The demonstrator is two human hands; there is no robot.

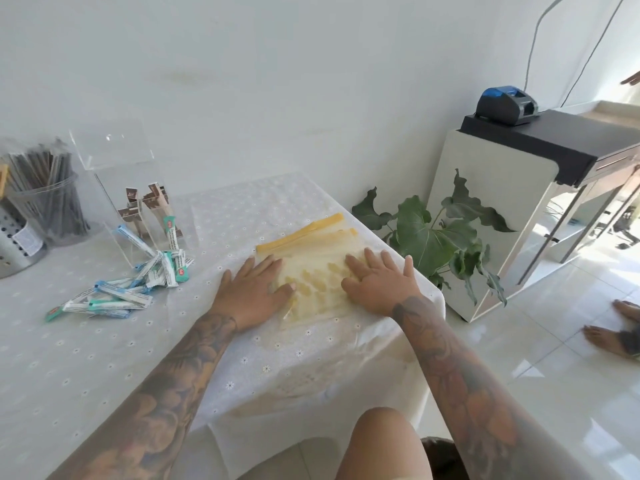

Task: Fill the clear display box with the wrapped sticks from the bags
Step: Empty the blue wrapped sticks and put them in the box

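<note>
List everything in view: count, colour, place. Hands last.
display box: one, clear, back left of table, a few brown sticks inside
wrapped sticks: loose pile, white with blue or green ends, in front of box
bags: flat stack, clear with yellow strips, under both hands
cup: one, clear, full of dark sticks, far left
metal holder: one, silver, left edge
tablecloth: white, flowered
plant: green, right of table
printer: black and blue, on cabinet
left hand: flat on bags
right hand: flat on bags
</note>
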